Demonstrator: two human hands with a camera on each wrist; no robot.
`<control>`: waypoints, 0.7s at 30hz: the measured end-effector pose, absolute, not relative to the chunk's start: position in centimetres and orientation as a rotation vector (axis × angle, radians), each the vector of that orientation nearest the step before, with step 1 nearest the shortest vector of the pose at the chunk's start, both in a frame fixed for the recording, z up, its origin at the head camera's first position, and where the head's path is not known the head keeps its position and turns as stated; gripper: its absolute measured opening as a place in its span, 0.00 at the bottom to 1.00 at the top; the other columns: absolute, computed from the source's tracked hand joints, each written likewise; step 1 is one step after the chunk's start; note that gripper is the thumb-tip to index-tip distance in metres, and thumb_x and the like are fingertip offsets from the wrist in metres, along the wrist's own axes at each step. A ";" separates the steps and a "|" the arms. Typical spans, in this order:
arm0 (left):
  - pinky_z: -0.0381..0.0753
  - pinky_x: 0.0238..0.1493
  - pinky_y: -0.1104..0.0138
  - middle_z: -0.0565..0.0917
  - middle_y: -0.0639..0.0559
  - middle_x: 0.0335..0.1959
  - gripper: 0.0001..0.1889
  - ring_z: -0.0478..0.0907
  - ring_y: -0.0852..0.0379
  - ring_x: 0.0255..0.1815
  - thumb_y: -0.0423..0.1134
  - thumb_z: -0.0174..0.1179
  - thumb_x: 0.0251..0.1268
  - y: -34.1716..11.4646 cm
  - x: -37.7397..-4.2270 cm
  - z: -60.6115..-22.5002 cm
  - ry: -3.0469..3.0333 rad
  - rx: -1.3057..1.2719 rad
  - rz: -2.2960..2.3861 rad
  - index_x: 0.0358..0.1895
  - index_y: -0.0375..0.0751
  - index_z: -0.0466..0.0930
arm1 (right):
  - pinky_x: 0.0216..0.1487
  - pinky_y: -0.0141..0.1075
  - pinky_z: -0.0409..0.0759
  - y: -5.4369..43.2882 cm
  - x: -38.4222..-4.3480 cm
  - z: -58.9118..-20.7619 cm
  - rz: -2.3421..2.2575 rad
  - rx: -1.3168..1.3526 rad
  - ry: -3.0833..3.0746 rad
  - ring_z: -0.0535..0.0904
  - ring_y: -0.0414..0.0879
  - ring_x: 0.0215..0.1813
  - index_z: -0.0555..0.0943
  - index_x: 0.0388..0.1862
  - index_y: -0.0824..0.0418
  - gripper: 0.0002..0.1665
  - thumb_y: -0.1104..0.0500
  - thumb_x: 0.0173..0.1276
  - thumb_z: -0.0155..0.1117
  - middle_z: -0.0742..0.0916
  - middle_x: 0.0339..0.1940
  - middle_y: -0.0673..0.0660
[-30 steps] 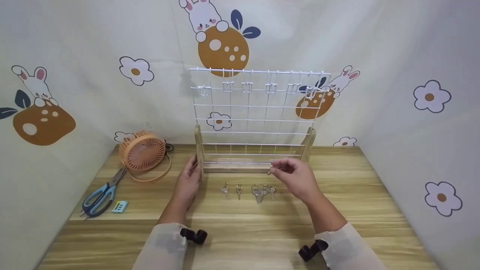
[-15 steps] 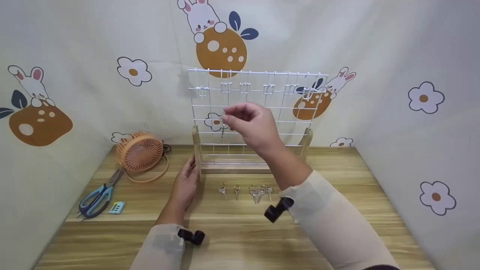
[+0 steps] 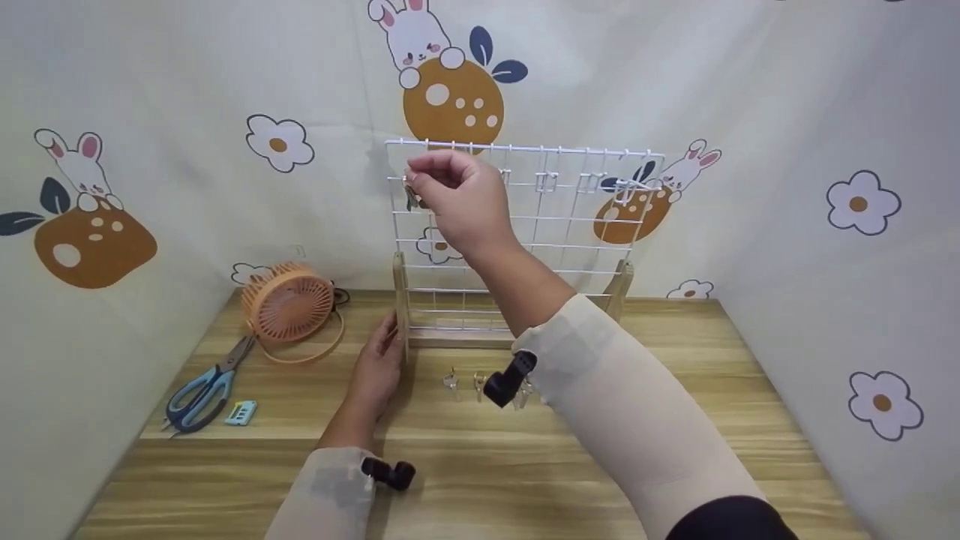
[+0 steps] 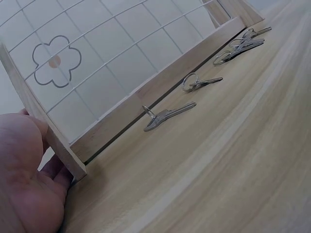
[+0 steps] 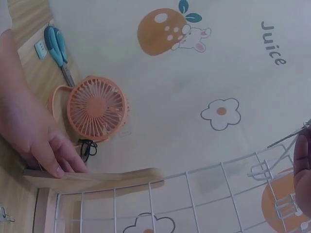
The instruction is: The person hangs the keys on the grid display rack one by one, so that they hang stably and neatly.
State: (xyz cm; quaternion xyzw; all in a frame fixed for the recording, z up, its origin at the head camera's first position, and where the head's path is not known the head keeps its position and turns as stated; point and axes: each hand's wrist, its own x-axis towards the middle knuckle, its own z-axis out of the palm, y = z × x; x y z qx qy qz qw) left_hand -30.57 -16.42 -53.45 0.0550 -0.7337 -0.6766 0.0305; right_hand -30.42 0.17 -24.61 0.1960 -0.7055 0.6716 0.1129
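My right hand (image 3: 461,196) pinches a key (image 3: 410,199) at the upper left of a white wire grid rack. The key hangs below the fingertips, overlapping the leftmost hook (image 5: 261,171) in the head view; the right wrist view shows it as a thin dark blade. Down at the tabletop, my left hand (image 3: 377,373) grips the rack's left wooden leg (image 4: 46,124), thumb and fingers on either side of it. Several more keys with rings lie before the rack, among them a near key (image 4: 170,115) and a second key (image 4: 206,82). The right forearm partly covers them in the head view.
Other white hooks (image 3: 547,181) hang along the grid's upper part. To the left stand an orange fan (image 3: 291,306), blue-handled scissors (image 3: 201,394) and a small light-blue item (image 3: 241,412). A patterned cloth (image 3: 787,285) encloses the wooden table (image 3: 450,480).
My right hand has risen from low in front of the rack, up and leftward to the leftmost hook, carrying the key. The left hand stays at the leg.
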 end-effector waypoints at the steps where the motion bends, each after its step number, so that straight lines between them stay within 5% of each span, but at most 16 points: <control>1: 0.58 0.90 0.50 0.62 0.45 0.87 0.29 0.57 0.44 0.89 0.45 0.50 0.89 -16.4 -30.6 -53.4 -2.263 0.165 -2.083 0.86 0.57 0.60 | 0.51 0.32 0.90 0.3 -30.4 -24.8 1.961 0.574 -2.075 0.88 0.50 0.46 0.91 0.48 0.58 0.06 0.60 0.75 0.73 0.92 0.44 0.54; 11: 0.56 0.90 0.51 0.61 0.47 0.88 0.29 0.56 0.45 0.89 0.46 0.49 0.89 -16.6 -30.4 -53.7 -2.233 0.107 -2.109 0.87 0.55 0.58 | 0.50 0.36 0.92 3.5 -29.5 -29.1 1.960 0.622 -2.018 0.89 0.52 0.45 0.90 0.48 0.60 0.07 0.62 0.74 0.73 0.92 0.45 0.56; 21: 0.56 0.90 0.53 0.60 0.46 0.88 0.30 0.55 0.46 0.89 0.45 0.48 0.90 -16.3 -30.6 -53.8 -2.193 0.105 -2.161 0.88 0.51 0.55 | 0.48 0.40 0.93 12.1 -28.2 -38.9 1.977 0.443 -2.164 0.88 0.46 0.41 0.88 0.50 0.65 0.11 0.62 0.72 0.74 0.91 0.41 0.55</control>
